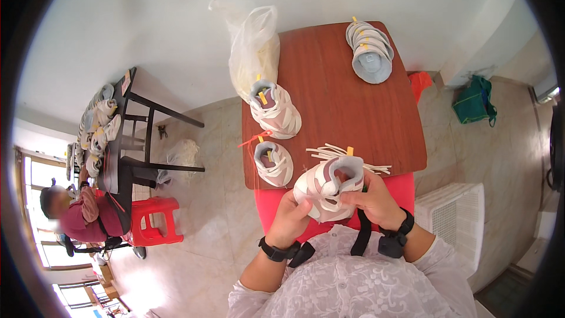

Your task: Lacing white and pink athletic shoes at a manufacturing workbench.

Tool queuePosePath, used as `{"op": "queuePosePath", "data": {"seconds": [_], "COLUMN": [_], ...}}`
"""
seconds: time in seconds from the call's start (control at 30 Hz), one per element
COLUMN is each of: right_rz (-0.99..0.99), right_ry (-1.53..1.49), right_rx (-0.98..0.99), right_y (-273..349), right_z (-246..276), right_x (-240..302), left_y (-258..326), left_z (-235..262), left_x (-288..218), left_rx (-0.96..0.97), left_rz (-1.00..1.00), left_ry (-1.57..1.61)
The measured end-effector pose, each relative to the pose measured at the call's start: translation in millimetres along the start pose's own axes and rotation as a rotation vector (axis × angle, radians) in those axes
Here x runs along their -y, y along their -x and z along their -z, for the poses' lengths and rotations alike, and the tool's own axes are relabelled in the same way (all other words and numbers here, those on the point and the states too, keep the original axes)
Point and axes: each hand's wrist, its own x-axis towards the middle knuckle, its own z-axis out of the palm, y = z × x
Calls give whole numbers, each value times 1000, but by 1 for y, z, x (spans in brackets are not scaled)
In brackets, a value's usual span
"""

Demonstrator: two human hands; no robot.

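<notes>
Wht/pink shoe upper (322,191) at near edge of brn surface (332,106): L hand (291,219) grips its L side, R hand (378,203) pinches its R. Laces (322,152) just beyond; 2 other uppers (276,115) to L; nested stack (372,53) far R; clear bag (253,50) far L.
</notes>
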Motion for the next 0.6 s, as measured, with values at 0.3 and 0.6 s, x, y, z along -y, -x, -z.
{"op": "queuePosePath", "data": {"seconds": [0.3,0.6], "right_rz": [-12,216], "right_ry": [-290,75], "right_rx": [217,-45], "right_y": [1,-1], "right_z": [11,-7], "right_x": [-6,4], "left_y": [8,0], "left_z": [-27,-15], "left_x": [3,-2], "left_rx": [-294,-206], "left_rz": [-13,-62], "left_ry": [17,-263]}}
